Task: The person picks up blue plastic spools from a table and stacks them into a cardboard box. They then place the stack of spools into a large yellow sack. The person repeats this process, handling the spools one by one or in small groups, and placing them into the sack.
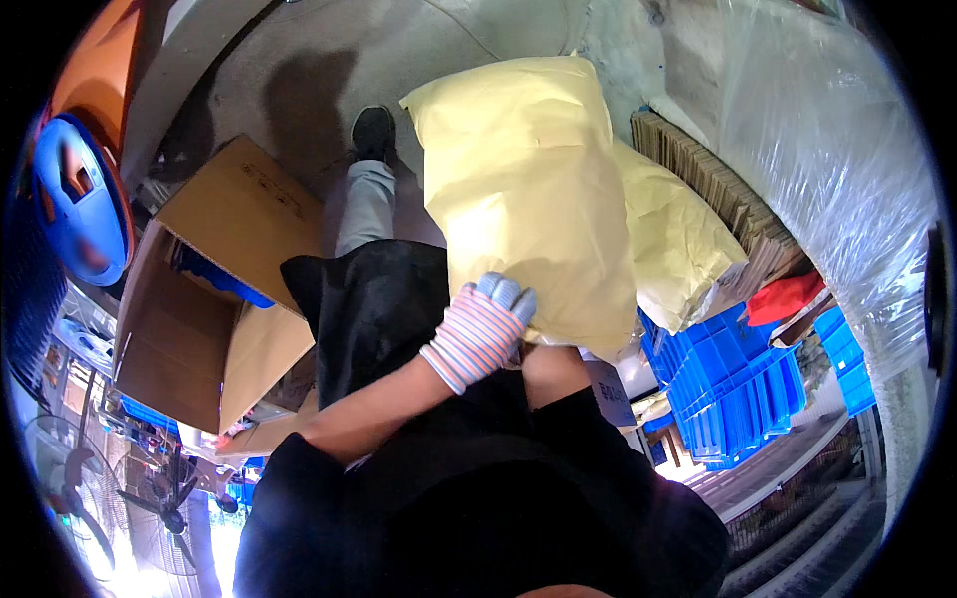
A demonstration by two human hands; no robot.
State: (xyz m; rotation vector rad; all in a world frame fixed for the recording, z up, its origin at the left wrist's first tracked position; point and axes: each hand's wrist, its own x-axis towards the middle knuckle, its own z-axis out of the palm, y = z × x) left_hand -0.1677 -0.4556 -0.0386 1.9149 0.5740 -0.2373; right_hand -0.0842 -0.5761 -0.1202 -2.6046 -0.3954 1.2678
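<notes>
A large, full yellow paper sack [528, 179] lies lengthwise in front of me. My left hand [480, 329], in a striped knit glove with grey-blue fingertips, is closed at the sack's near left edge. My right forearm runs in under the near end of the sack, which hides that hand and its fingers. Against the sack's right side rests a second yellow sack [680, 224], creased and partly covered by the first.
On the left stands an open cardboard box [239, 204] with blue material inside. Flattened cardboard [713, 179] is stacked at right, near blue plastic crates [728, 384], a red cloth [785, 299] and clear plastic wrap [827, 149]. Fans [169, 513] stand lower left.
</notes>
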